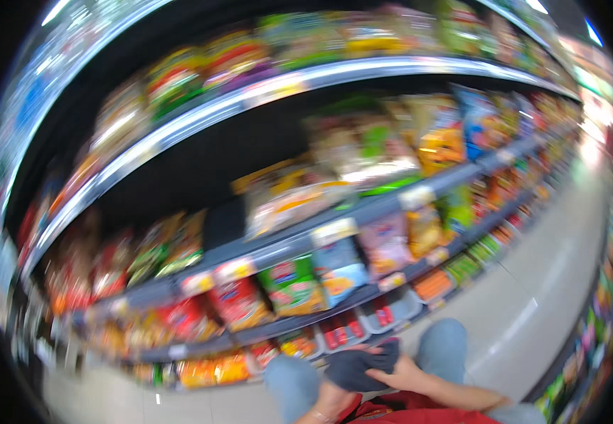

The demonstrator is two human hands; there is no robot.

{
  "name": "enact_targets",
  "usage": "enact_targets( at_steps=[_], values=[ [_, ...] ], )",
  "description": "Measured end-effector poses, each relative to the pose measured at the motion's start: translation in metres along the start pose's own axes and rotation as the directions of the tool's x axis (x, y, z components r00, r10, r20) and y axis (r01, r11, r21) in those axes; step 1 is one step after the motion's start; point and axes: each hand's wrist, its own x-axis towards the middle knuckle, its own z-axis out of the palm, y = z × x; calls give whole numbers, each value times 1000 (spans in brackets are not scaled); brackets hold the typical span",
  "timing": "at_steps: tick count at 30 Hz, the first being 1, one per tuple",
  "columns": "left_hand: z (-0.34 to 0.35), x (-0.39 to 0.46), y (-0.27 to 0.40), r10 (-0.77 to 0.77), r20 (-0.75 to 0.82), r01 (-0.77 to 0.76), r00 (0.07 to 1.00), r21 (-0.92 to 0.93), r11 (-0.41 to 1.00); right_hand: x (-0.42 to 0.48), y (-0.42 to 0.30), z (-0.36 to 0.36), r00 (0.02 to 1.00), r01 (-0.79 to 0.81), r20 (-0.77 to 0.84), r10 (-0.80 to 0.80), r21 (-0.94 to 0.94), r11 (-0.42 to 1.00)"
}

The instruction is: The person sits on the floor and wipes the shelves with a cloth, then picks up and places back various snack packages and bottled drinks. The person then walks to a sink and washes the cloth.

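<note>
Between the person's bent knees, at the bottom of the view, my left hand [333,398] and my right hand [404,372] meet at a dark cloth [358,367]. The cloth is bunched and wraps part of my left hand; whether it is a glove or a rag I cannot tell. My right hand grips its right side with the thumb across it. Blurred snack bags stand on the shelves before me, among them a green bag [291,286] and a light blue bag [339,271].
Shelf edges [285,249] with price tags curve across the view. Low trays [391,312] hold small red packs. Tiled floor [518,281] runs along the right, with another stocked shelf [598,318] beyond it. The knees [442,344] are close to the lowest shelf.
</note>
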Motion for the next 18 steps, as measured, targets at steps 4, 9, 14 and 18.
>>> enact_targets(
  at_steps=[4,9,14,18],
  values=[
    [10,-23,48,295,-25,-225,955,589,776,-1,13,-7,988,-119,86,130,-117,986],
    [-8,-20,57,368,-98,-252,925,566,785,-11,17,-21,985,-169,25,168,39,985],
    [-4,-18,48,387,-18,-320,922,530,785,-18,18,-22,996,-83,-21,84,22,996],
    [-11,-18,47,313,-112,-276,943,260,925,-18,11,-13,991,-129,25,128,46,991]
  ],
)
